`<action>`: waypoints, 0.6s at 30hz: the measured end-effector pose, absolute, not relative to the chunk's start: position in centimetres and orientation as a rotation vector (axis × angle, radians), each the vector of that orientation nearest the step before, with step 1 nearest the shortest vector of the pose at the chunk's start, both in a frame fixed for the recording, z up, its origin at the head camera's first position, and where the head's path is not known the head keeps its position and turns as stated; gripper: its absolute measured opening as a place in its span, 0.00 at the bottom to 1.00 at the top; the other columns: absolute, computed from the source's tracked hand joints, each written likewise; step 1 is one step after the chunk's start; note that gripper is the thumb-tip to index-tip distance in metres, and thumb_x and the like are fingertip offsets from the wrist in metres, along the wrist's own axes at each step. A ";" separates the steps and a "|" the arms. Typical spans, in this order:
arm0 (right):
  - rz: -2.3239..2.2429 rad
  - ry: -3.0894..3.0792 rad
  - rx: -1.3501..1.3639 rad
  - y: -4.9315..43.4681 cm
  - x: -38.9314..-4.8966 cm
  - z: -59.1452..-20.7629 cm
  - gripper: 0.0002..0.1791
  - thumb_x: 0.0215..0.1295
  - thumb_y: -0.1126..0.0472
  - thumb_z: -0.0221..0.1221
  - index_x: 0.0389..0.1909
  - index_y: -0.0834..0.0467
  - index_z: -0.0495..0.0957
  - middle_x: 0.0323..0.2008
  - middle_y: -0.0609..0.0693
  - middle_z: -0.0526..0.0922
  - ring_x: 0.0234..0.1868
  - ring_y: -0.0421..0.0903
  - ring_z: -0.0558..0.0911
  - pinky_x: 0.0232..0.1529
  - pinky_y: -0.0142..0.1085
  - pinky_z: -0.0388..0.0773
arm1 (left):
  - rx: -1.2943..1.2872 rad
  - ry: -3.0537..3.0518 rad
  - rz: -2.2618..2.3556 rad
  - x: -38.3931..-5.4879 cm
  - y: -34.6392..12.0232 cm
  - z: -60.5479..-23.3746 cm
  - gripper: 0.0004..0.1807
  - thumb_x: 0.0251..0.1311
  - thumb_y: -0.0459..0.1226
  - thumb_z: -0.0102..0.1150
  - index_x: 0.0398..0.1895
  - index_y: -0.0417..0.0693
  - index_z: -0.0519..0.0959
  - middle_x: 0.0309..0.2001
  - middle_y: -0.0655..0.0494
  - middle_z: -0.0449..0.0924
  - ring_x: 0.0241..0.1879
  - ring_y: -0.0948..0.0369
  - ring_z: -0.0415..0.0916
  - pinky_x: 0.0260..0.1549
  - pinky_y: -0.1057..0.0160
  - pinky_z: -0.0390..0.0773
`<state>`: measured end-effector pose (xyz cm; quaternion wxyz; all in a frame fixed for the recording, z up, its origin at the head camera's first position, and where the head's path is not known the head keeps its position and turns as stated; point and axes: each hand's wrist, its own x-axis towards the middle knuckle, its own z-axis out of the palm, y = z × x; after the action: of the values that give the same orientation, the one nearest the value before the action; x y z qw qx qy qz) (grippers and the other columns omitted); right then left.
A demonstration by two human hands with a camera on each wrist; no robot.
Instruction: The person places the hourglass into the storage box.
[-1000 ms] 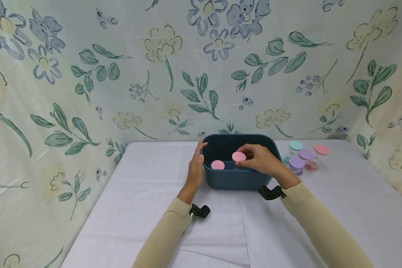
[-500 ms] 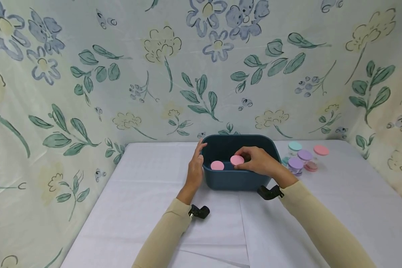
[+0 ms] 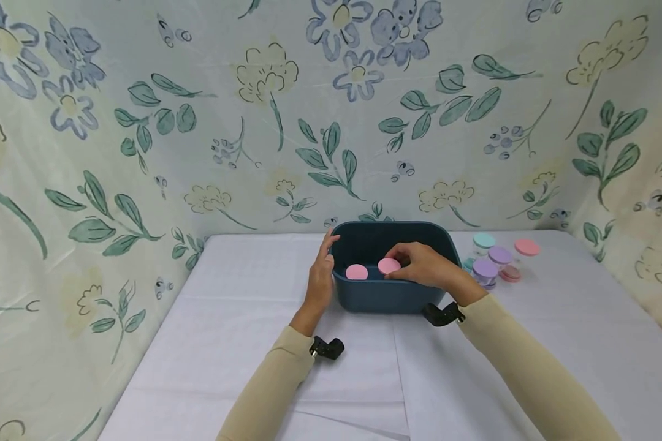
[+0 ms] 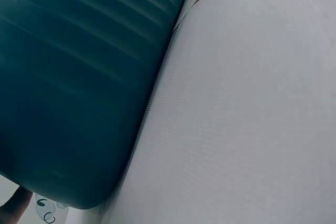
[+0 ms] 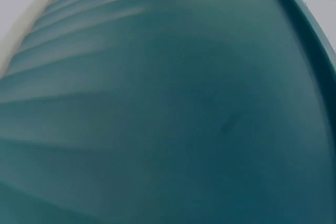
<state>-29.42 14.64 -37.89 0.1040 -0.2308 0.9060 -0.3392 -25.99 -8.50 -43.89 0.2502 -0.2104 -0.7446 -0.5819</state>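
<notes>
A dark blue bin (image 3: 394, 297) with a ribbed outer wall stands on the white-covered table. Inside it, my right hand (image 3: 427, 266) pinches a small jar by its pink lid (image 3: 388, 266); the jar's body is hidden behind the bin's front wall. To its left in the bin sits another pink lid (image 3: 356, 272), apart from the held one. My left hand (image 3: 321, 278) rests against the bin's left side with its fingers straight. In the left wrist view the bin wall (image 4: 79, 87) fills the left part, a fingertip (image 4: 14, 207) at its lower edge. Only the bin's wall (image 5: 173, 103) dominates the right wrist view.
Right of the bin several small clear jars stand in a group: a teal-lidded jar (image 3: 483, 241), purple-lidded jars (image 3: 485, 268) and a coral-lidded jar (image 3: 526, 247). A floral cloth (image 3: 331, 110) hangs behind and at the sides of the table.
My right hand has lowered the pink-lidded jar slightly deeper into the bin and a little to the left. My left hand has stayed at the bin's side.
</notes>
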 end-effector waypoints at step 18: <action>-0.963 2.634 -0.663 14.4 -29.6 -37.7 0.19 0.60 0.59 0.65 0.51 0.59 0.76 0.45 0.53 0.80 0.44 0.51 0.76 0.50 0.45 0.76 | -0.536 -2.054 -1.554 -28.9 -9.0 -47.3 0.27 0.70 0.39 0.28 0.69 0.42 0.62 0.76 0.53 0.49 0.75 0.56 0.44 0.67 0.41 0.52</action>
<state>-29.56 14.36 -37.70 0.1296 -0.2280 0.9064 -0.3312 -28.93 -9.03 -47.25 0.2526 -0.1972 -0.7553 -0.5717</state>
